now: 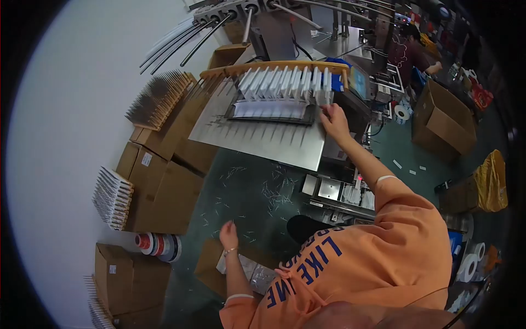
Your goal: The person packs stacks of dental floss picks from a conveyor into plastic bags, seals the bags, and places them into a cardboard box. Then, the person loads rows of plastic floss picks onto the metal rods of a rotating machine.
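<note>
At twelve o'clock, the wooden rack (235,69) bears white pieces (296,81). Right hand (335,119), two o'clock, curls beside it; left hand (229,237), seven, fingers bunched — whether either grips anything, I cannot tell.

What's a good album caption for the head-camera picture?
Right hand beside white strips, left hand near an open box.
</note>
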Demonstrator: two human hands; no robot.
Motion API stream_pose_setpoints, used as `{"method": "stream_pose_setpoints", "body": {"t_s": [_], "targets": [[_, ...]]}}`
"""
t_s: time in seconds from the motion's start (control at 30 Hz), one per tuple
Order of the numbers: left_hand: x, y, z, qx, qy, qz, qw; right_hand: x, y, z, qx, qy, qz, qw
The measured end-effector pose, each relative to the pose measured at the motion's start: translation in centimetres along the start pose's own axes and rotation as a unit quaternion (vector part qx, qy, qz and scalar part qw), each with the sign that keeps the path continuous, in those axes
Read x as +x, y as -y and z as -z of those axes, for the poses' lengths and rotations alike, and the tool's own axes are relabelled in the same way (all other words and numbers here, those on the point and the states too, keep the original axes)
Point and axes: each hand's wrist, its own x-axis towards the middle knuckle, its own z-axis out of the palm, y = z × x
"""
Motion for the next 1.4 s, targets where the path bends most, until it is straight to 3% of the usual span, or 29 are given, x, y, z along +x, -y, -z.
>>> {"method": "stream_pose_setpoints", "body": {"t_s": [0.03, 0.07, 0.1, 0.13, 0.23, 0.27, 0.33, 0.47, 0.53, 0.6, 0.67, 0.7, 0.73, 0.8, 0.87, 0.9, 0.97, 1.03, 1.1, 1.13, 1.2, 1.23, 1.33, 1.4], "targets": [[2.4, -7.3, 0.3, 0.056, -0.023, -0.016, 0.998, 0.8, 0.1, -0.6, -0.079, -0.004, 0.0, 0.997], [5.8, -9.8, 0.4, 0.026, -0.026, -0.072, 0.997, 1.1, 0.2, -1.3, -0.102, -0.024, 0.003, 0.994], [8.6, -13.6, 0.3, 0.07, -0.055, -0.187, 0.978, 1.1, -0.2, -2.1, -0.132, -0.025, 0.0, 0.991], [11.4, -17.5, 0.0, 0.067, -0.057, -0.245, 0.965, 1.0, -0.7, -2.8, -0.163, -0.027, -0.003, 0.986], [20.8, -23.8, -2.5, 0.105, -0.017, -0.417, 0.903, 1.8, 1.9, -1.5, -0.123, 0.013, -0.011, 0.992], [24.3, -25.2, -4.0, 0.119, 0.004, -0.429, 0.895, 1.7, 1.5, -1.7, -0.159, -0.015, 0.043, 0.986], [27.9, -25.1, -5.9, 0.135, 0.054, -0.437, 0.888, 2.5, 1.8, -1.6, -0.125, 0.059, -0.081, 0.987], [34.3, -26.2, -11.0, 0.155, 0.197, -0.47, 0.846, 2.3, 4.2, -2.3, -0.208, 0.032, -0.235, 0.949], [35.1, -26.9, -11.3, 0.151, 0.237, -0.467, 0.838, 1.6, 3.6, -2.5, -0.158, -0.042, -0.174, 0.971], [34.1, -28.7, -10.6, 0.15, 0.239, -0.475, 0.833, 1.4, 4.1, -2.1, -0.112, -0.004, -0.116, 0.987], [35.0, -28.8, -10.3, 0.112, 0.283, -0.516, 0.801, 1.4, 6.5, -1.0, -0.156, 0.098, -0.126, 0.975], [36.0, -27.8, -10.3, 0.105, 0.291, -0.53, 0.79, 0.4, 7.3, -1.1, -0.187, 0.087, -0.072, 0.976], [36.9, -27.1, -10.2, 0.03, 0.332, -0.497, 0.801, -0.6, 8.9, -1.3, -0.197, 0.075, -0.077, 0.975], [38.0, -26.1, -9.5, -0.049, 0.378, -0.459, 0.802, -2.4, 13.3, -1.9, -0.078, -0.006, -0.118, 0.99], [37.4, -27.7, -6.6, -0.144, 0.533, -0.209, 0.807, -3.2, 18.5, -3.4, 0.019, -0.054, -0.23, 0.972], [37.9, -27.2, -5.9, -0.143, 0.542, -0.211, 0.801, -3.2, 21.1, -5.0, 0.127, -0.115, -0.301, 0.938], [39.9, -25.8, -4.0, -0.205, 0.581, -0.148, 0.774, -3.3, 25.1, -8.6, 0.197, -0.189, -0.307, 0.912], [43.1, -24.2, -1.5, -0.257, 0.579, -0.134, 0.762, -3.5, 28.3, -13.9, 0.275, -0.242, -0.274, 0.89], [47.4, -22.7, 1.9, -0.324, 0.56, -0.13, 0.752, -2.3, 32.1, -19.7, 0.28, -0.272, -0.311, 0.866], [48.6, -22.7, 3.7, -0.321, 0.546, -0.124, 0.764, -1.6, 33.3, -21.9, 0.277, -0.292, -0.286, 0.87], [49.8, -22.6, 6.4, -0.336, 0.545, -0.109, 0.76, -0.8, 33.9, -24.3, 0.121, -0.351, -0.318, 0.873], [50.9, -22.6, 6.9, -0.332, 0.541, -0.099, 0.767, -0.9, 34.6, -24.8, 0.18, -0.355, -0.314, 0.862], [53.3, -22.9, 6.4, -0.346, 0.567, -0.164, 0.729, -0.6, 37.7, -27.2, 0.14, -0.396, -0.302, 0.856], [53.5, -23.3, 5.7, -0.363, 0.622, -0.194, 0.666, -0.4, 38.9, -27.5, 0.114, -0.432, -0.315, 0.837]]}}
